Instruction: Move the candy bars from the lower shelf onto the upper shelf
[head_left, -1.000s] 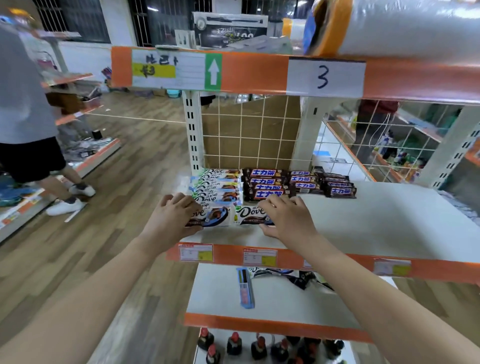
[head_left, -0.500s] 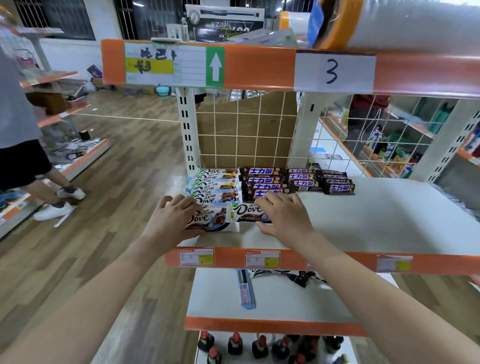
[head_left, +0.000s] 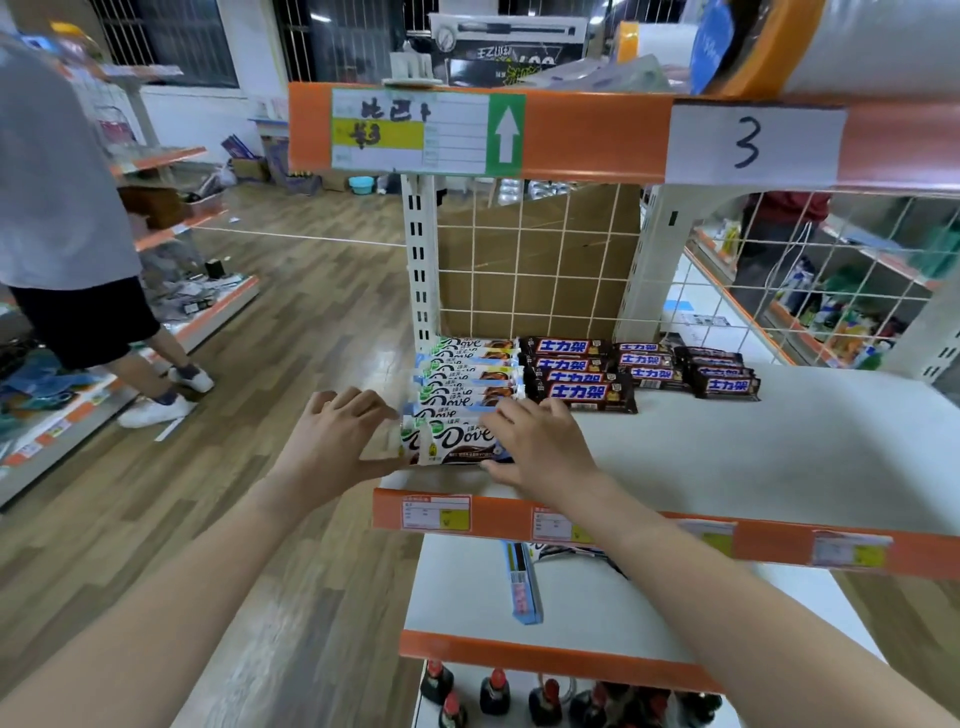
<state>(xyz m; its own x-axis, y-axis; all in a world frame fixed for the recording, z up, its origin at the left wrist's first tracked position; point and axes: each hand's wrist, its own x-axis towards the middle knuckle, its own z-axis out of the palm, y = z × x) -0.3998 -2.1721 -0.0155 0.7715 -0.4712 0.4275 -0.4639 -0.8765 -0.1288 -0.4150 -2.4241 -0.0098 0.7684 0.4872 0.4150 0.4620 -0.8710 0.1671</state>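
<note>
Mid-frame on the upper shelf (head_left: 779, 457), left hand (head_left: 332, 441) and right hand (head_left: 540, 447) bracket the front Dove bars (head_left: 457, 441), fingers spread and pressing the ends. Light, slick wrappers, likely snappable; pinch across the middle.

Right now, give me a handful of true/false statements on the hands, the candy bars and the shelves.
1. Both hands touch the front white candy bar on the upper shelf. True: left hand at its left end, right hand at its right end.
2. The dark candy bars sit left of the white ones. False: they sit to the right.
3. The lower shelf holds a narrow blue pack. True.
4. The sign above reads 5. False: it reads 3.
5. The bottles stand on the upper shelf. False: they stand below the lower shelf.
</note>
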